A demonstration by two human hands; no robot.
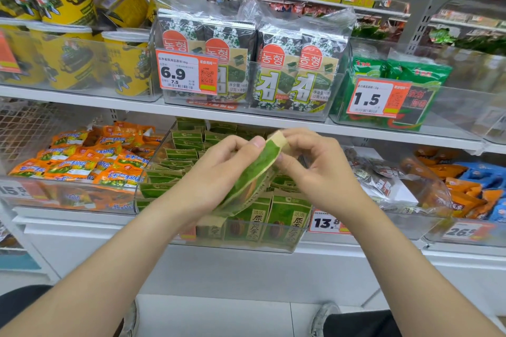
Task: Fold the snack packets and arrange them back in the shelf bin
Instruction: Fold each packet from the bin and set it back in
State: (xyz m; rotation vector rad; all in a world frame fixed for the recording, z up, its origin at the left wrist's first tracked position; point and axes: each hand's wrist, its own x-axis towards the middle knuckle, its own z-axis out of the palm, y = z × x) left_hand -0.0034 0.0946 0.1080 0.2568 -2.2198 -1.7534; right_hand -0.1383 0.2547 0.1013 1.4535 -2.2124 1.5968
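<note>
A green and tan snack packet is held up edge-on in front of the lower shelf, between both hands. My left hand grips its lower body with the thumb pressed near the top edge. My right hand pinches the packet's tan top end. Behind and below them stands a clear shelf bin holding several matching green packets, some upright at the front, others stacked at the back.
Orange packets fill the bin to the left; bagged snacks and orange and blue packs lie to the right. The upper shelf holds seaweed packs, yellow cups and price tags. My shoes and the white floor show below.
</note>
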